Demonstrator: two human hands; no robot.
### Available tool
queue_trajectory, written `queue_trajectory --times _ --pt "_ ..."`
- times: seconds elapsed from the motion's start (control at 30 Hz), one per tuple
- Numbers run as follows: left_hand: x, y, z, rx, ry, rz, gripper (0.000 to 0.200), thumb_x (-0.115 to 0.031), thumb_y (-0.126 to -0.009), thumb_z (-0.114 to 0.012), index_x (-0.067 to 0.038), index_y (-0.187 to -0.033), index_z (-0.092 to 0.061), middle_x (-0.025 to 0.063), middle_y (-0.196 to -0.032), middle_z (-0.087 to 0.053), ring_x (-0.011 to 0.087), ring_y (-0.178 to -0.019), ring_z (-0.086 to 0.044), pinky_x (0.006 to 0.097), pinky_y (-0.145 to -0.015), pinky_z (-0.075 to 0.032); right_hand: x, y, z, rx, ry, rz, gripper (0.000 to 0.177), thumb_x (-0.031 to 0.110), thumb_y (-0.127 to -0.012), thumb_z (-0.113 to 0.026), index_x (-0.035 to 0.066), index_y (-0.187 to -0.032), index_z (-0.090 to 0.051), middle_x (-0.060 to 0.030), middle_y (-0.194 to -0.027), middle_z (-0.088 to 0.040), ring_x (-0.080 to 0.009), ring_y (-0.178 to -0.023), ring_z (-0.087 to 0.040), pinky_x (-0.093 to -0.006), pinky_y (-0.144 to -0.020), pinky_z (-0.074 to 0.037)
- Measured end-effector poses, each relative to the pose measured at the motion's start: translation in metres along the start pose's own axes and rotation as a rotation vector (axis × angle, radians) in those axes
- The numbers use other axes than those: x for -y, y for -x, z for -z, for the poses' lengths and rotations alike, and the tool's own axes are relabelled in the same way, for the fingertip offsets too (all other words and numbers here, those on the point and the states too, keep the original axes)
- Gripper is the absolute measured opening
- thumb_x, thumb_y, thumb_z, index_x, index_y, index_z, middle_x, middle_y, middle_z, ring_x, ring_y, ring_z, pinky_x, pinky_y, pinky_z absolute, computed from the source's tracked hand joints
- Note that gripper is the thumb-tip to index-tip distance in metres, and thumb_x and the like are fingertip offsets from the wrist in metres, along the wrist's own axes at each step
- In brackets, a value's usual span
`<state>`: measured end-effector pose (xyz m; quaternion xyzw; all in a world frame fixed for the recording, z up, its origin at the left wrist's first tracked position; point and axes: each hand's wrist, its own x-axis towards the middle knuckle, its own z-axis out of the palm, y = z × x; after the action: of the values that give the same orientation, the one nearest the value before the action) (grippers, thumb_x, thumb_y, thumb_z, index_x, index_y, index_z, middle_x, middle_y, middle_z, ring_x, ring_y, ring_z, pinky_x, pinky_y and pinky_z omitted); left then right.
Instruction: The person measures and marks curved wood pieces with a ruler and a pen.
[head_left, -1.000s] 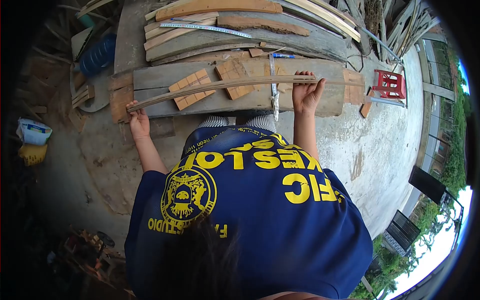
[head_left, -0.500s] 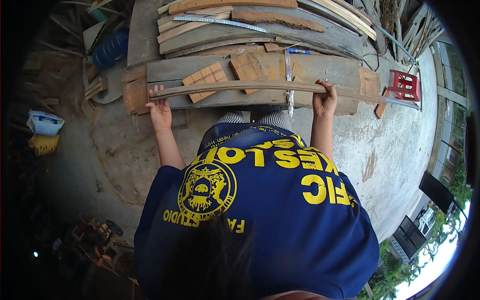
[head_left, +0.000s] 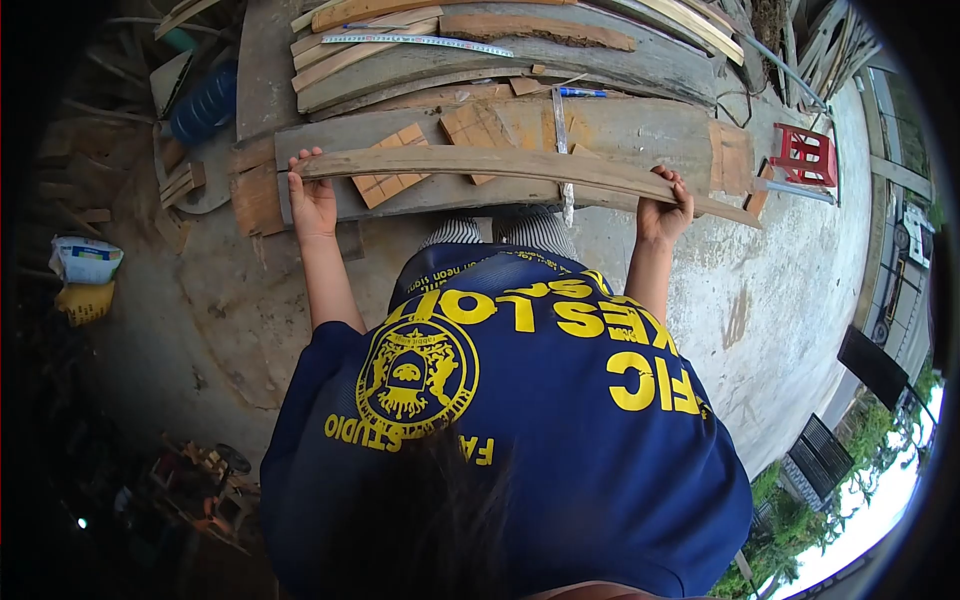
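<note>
A long, narrow wooden strip [head_left: 460,163] spans the view from left to right above a wide plank bench [head_left: 370,205]. Its left end lies in my left hand [head_left: 312,200], whose fingers wrap round it. My right hand [head_left: 662,212] is closed on the strip a little short of its right end, which slopes down beyond the hand. Behind the strip, two marked wooden blocks [head_left: 395,186] [head_left: 470,125] rest on the bench. A metal ruler [head_left: 560,120] lies crosswise under the strip.
Beyond the bench are stacked planks [head_left: 400,85] with a measuring tape [head_left: 420,40] on them. A blue marker [head_left: 583,92] lies near the ruler. At the right stands a red stool [head_left: 805,155], at the left a blue bottle [head_left: 205,105] and a white bag [head_left: 87,260].
The strip has turned so that its broader face shows, and its right end has dropped lower. My right hand has moved slightly right and down; my left hand has closed more round the left end.
</note>
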<state>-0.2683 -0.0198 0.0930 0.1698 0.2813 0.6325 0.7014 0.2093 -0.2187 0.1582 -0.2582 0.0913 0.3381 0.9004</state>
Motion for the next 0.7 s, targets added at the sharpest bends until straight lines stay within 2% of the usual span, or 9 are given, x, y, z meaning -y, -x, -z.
queue_trajectory --times 0.2,0.33,0.4,0.43,0.5,0.53,0.6,0.63,0.7 --pt "0.002 -0.01 -0.012 -0.016 -0.088 0.034 0.031 -0.027 -0.085 -0.065 -0.008 -0.109 -0.06 0.0064 -0.116 -0.059 0.0267 -0.116 -0.053 0.0377 -0.095 -0.05 0.0 -0.012 0.011 -0.117 0.032 -0.033 0.008 -0.004 -0.071 -0.054 -0.002 -0.079 -0.054 -0.0144 -0.087 -0.06 -0.0265 -0.087 -0.057 -0.0412 -0.096 -0.045" --pt "0.01 -0.011 -0.018 -0.179 -0.173 0.095 0.025 -0.02 -0.09 -0.059 -0.004 -0.109 -0.057 0.0104 -0.115 -0.059 0.0283 -0.113 -0.054 0.0377 -0.092 -0.051 -0.007 -0.016 0.03 -0.199 0.11 -0.096 0.008 -0.003 -0.072 -0.054 -0.002 -0.08 -0.055 -0.0147 -0.091 -0.061 -0.0258 -0.088 -0.058 -0.0409 -0.098 -0.045" --pt "0.017 -0.008 -0.013 -0.357 -0.199 0.026 0.022 -0.025 -0.094 -0.052 -0.005 -0.101 -0.057 0.0105 -0.109 -0.06 0.0287 -0.104 -0.058 0.0401 -0.089 -0.051 -0.017 -0.014 0.029 -0.169 0.113 -0.127 0.009 -0.004 -0.073 -0.054 0.0 -0.081 -0.056 -0.013 -0.091 -0.062 -0.0262 -0.092 -0.059 -0.0429 -0.1 -0.043" --pt "0.019 -0.008 -0.006 -0.353 -0.2 0.028 0.022 -0.025 -0.094 -0.052 -0.005 -0.101 -0.057 0.0105 -0.109 -0.06 0.0287 -0.104 -0.058 0.0401 -0.089 -0.051 -0.027 -0.012 0.03 -0.147 0.122 -0.136 0.011 -0.006 -0.073 -0.054 0.002 -0.081 -0.056 -0.0118 -0.092 -0.061 -0.0262 -0.095 -0.059 -0.0442 -0.101 -0.042" --pt "0.013 -0.009 0.014 -0.502 0.007 -0.029 0.026 -0.029 -0.095 -0.043 -0.007 -0.083 -0.05 0.0133 -0.1 -0.058 0.0296 -0.094 -0.058 0.0417 -0.086 -0.049 -0.046 -0.007 0.026 -0.059 0.113 -0.189 0.019 -0.009 -0.074 -0.052 0.006 -0.081 -0.062 -0.0107 -0.094 -0.064 -0.0268 -0.102 -0.058 -0.0484 -0.105 -0.037" --pt "0.007 -0.009 0.02 -0.502 0.005 -0.03 0.026 -0.029 -0.095 -0.043 -0.007 -0.083 -0.05 0.0133 -0.1 -0.058 0.0296 -0.094 -0.058 0.0417 -0.086 -0.049 -0.055 -0.007 0.025 -0.039 0.091 -0.234 0.024 -0.011 -0.073 -0.05 0.006 -0.085 -0.062 -0.0113 -0.094 -0.064 -0.0275 -0.103 -0.058 -0.049 -0.106 -0.035" --pt "-0.008 -0.004 0.027 -0.794 0.085 -0.076 0.029 -0.034 -0.094 -0.041 -0.011 -0.077 -0.039 0.0065 -0.082 -0.055 0.0236 -0.077 -0.056 0.0394 -0.076 -0.049 -0.073 -0.001 0.014 -0.023 0.107 -0.294 0.032 -0.013 -0.071 -0.047 0.008 -0.092 -0.059 -0.0114 -0.095 -0.062 -0.0287 -0.105 -0.056 -0.05 -0.106 -0.034" --pt "-0.016 -0.001 0.03 -0.797 0.082 -0.082 0.029 -0.034 -0.094 -0.041 -0.011 -0.077 -0.039 0.0065 -0.082 -0.055 0.0236 -0.077 -0.056 0.0394 -0.076 -0.049 -0.081 -0.001 0.013 0.005 0.129 -0.307 0.038 -0.011 -0.071 -0.047 0.009 -0.102 -0.056 -0.0115 -0.098 -0.06 -0.0298 -0.109 -0.053 -0.0514 -0.107 -0.032" --pt "-0.029 0.006 0.032 -0.736 0.072 -0.152 0.032 -0.034 -0.095 -0.041 -0.013 -0.072 -0.034 0.0042 -0.073 -0.05 0.02 -0.072 -0.052 0.0379 -0.072 -0.048 -0.088 0.003 -0.001 0.0 0.121 -0.346 0.039 -0.008 -0.071 -0.049 0.009 -0.105 -0.055 -0.0112 -0.098 -0.06 -0.0299 -0.11 -0.053 -0.0518 -0.107 -0.031"
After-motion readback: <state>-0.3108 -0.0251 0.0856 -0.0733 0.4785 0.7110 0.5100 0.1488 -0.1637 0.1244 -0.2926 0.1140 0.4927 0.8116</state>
